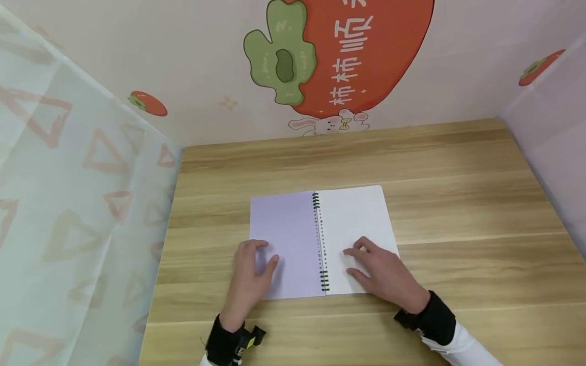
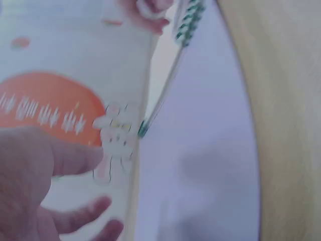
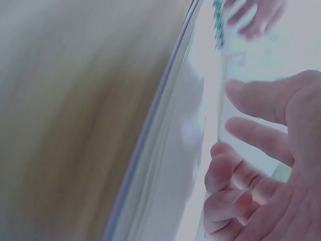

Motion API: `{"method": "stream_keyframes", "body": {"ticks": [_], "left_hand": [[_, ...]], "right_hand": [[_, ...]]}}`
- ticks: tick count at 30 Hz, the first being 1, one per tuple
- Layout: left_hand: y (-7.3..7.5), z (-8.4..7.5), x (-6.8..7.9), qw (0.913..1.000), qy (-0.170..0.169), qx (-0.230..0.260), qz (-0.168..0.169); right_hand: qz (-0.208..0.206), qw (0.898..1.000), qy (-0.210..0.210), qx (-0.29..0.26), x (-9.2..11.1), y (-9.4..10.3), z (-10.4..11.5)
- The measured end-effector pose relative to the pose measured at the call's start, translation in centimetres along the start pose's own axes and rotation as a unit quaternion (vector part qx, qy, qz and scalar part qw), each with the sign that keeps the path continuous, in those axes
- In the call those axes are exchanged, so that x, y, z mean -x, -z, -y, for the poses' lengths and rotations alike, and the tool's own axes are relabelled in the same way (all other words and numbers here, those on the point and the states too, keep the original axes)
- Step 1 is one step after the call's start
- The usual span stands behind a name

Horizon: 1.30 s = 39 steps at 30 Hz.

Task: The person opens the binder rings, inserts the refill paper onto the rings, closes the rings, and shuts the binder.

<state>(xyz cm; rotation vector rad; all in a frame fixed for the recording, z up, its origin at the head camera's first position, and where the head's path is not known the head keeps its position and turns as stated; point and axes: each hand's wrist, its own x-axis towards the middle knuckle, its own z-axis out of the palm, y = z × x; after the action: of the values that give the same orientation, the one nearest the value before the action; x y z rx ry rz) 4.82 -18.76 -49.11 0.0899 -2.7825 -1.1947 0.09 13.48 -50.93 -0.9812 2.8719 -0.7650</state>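
A spiral notebook lies spread on the table, its lilac left side (image 1: 286,218) and its white, faintly lined right page (image 1: 352,213) joined by a dark green coil binding (image 1: 324,280). My left hand (image 1: 249,277) is over the outer lower part of the lilac side, thumb and fingers apart with nothing between them. Over the lower right of the white page is my right hand (image 1: 386,272), its fingers loosely bent and holding nothing. In the right wrist view its fingertips are right at the page, and the notebook's stacked sheets (image 3: 150,165) show at the edge.
Wood-grain table (image 1: 439,203) surrounds the notebook. Behind it rises a pale backdrop (image 1: 197,66) with a big red persimmon print (image 1: 366,56). Patterned sheets hang at the left side (image 1: 91,203) and the right side (image 1: 549,137). Black bands (image 1: 432,317) circle both wrists.
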Motion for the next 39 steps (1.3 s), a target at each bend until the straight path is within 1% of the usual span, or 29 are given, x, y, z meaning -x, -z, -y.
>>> {"method": "stream_keyframes", "body": {"ticks": [2,5,8,11,16,18,20,22,25,28,30,32,34,35,36,37,39], "left_hand": [[0.7,0.4,-0.2,0.9987,0.045,0.024,-0.001],[1.5,0.8,-0.4,0.9934,0.099,0.054,0.02],[1.9,1.0,-0.5,0.9874,0.133,0.075,0.04],[2.0,1.3,-0.8,0.9839,0.151,0.088,0.039],[2.4,1.9,-1.3,0.9808,0.165,0.101,0.024],[2.7,2.3,-1.4,0.9786,0.171,0.111,0.027],[3.0,2.7,-1.5,0.9762,0.179,0.117,0.04],[3.4,3.0,-1.4,0.9738,0.187,0.114,0.06],[4.2,3.1,-0.9,0.9688,0.196,0.106,0.109],[5.3,3.0,0.1,0.9596,0.203,0.112,0.159],[6.1,2.9,0.7,0.9505,0.207,0.127,0.194],[6.9,2.7,1.2,0.9396,0.206,0.151,0.228],[7.7,2.5,1.7,0.9315,0.195,0.169,0.256],[8.0,2.4,1.9,0.9273,0.191,0.18,0.267],[8.4,2.2,2.0,0.9257,0.183,0.187,0.273],[8.6,2.1,2.1,0.9254,0.177,0.191,0.276],[8.9,1.7,2.2,0.9277,0.168,0.192,0.272]], "right_hand": [[0.003,1.0,-0.011,0.026,0.2,0.3,-0.7],[0.012,0.999,-0.027,0.043,0.6,0.5,-1.2],[0.017,0.998,-0.041,0.046,0.9,0.6,-1.4],[0.016,0.998,-0.049,0.044,1.0,0.5,-1.4],[0.011,0.998,-0.054,0.036,1.1,0.4,-1.3],[0.01,0.998,-0.054,0.034,1.1,0.4,-1.3],[0.009,0.998,-0.054,0.032,1.1,0.3,-1.4],[0.008,0.998,-0.055,0.03,1.1,0.3,-1.4],[0.007,0.998,-0.056,0.029,1.1,0.2,-1.4],[0.006,0.998,-0.057,0.027,1.2,0.2,-1.3],[0.004,0.998,-0.058,0.025,1.1,0.1,-1.3],[0.002,0.998,-0.059,0.021,1.1,0.1,-1.4],[-0.002,0.998,-0.06,0.011,1.0,0.1,-1.5],[-0.004,0.998,-0.061,0.005,1.0,0.0,-1.6],[-0.006,0.998,-0.061,-0.001,1.0,0.0,-1.6],[-0.007,0.998,-0.062,-0.006,1.0,0.0,-1.7],[-0.009,0.998,-0.062,-0.015,0.9,-0.1,-1.8]]}}
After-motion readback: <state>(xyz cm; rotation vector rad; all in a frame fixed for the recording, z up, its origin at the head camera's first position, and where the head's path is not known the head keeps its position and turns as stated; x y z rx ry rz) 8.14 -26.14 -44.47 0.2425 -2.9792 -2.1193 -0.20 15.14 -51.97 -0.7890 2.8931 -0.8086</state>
